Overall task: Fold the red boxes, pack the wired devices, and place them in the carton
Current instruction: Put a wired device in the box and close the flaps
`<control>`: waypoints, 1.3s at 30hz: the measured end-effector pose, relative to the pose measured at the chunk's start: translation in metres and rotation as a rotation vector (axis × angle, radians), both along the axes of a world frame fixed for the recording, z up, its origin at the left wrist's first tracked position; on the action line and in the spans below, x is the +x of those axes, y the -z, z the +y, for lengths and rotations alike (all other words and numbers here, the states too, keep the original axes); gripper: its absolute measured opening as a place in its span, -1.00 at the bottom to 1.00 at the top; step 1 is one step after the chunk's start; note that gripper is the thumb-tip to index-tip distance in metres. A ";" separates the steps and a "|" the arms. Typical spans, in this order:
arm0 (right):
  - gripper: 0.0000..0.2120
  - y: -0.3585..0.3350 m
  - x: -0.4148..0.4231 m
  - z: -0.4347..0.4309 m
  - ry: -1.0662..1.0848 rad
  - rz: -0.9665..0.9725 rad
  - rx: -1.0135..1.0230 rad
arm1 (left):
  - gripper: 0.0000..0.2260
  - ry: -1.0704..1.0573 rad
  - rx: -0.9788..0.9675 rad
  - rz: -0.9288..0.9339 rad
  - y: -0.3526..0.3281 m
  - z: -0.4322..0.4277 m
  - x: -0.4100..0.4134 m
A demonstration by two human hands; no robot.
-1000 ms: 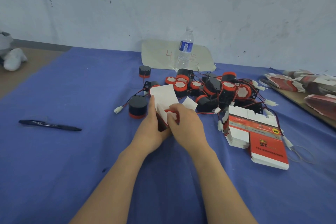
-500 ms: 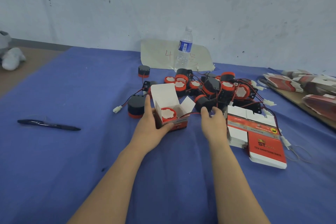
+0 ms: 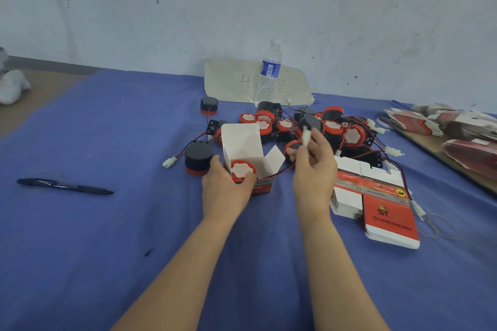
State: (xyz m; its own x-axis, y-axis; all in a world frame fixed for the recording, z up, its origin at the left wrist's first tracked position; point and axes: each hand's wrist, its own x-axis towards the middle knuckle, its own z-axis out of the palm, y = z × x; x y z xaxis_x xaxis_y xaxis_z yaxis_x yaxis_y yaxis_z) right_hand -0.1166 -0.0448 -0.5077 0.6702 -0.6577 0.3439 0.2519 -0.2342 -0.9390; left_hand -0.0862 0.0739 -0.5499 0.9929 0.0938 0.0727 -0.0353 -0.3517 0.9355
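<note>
Right grip (image 3: 314, 169) is up off the worktop (image 3: 107, 250) since the earlier frame, pinching the wire's white connector (image 3: 306, 138) at centre. Left grip (image 3: 226, 188) holds the open box (image 3: 242, 140), centre, with a device (image 3: 243, 169) inside. Device pile (image 3: 336, 129) lies behind, flat boxes (image 3: 387, 207) at right, pen (image 3: 64, 187) at left.

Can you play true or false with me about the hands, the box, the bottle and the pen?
1. The left hand holds the open box. True.
2. The box is empty. False: a device sits inside the box.
3. The right hand pinches a white plug. True.
4. The bottle lies on its side. False: the bottle stands upright.
5. The pen lies to the right of both hands. False: the pen lies to their left.
</note>
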 end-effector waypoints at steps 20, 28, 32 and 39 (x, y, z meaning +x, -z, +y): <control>-0.84 -0.005 -0.007 0.012 -0.214 0.008 -0.015 | -0.62 0.023 -0.010 -0.137 0.002 0.000 -0.010; -0.91 0.006 -0.004 0.015 0.042 0.204 -0.625 | -0.64 0.015 -0.020 -0.145 0.003 -0.001 -0.012; -0.92 -0.001 -0.010 0.020 0.020 0.354 -0.739 | -0.62 0.018 -0.026 -0.146 0.003 -0.001 -0.012; -0.74 -0.023 -0.019 0.009 -0.288 0.589 -0.621 | -0.62 0.004 -0.037 -0.109 0.004 -0.002 -0.008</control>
State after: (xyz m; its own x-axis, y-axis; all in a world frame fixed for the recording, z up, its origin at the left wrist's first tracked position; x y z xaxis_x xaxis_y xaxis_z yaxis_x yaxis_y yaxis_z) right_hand -0.1352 -0.0353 -0.4847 0.9602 -0.2475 0.1298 -0.1027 -0.7445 -0.6597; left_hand -0.0944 0.0722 -0.5542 0.9796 0.0950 0.1773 -0.1391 -0.3166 0.9383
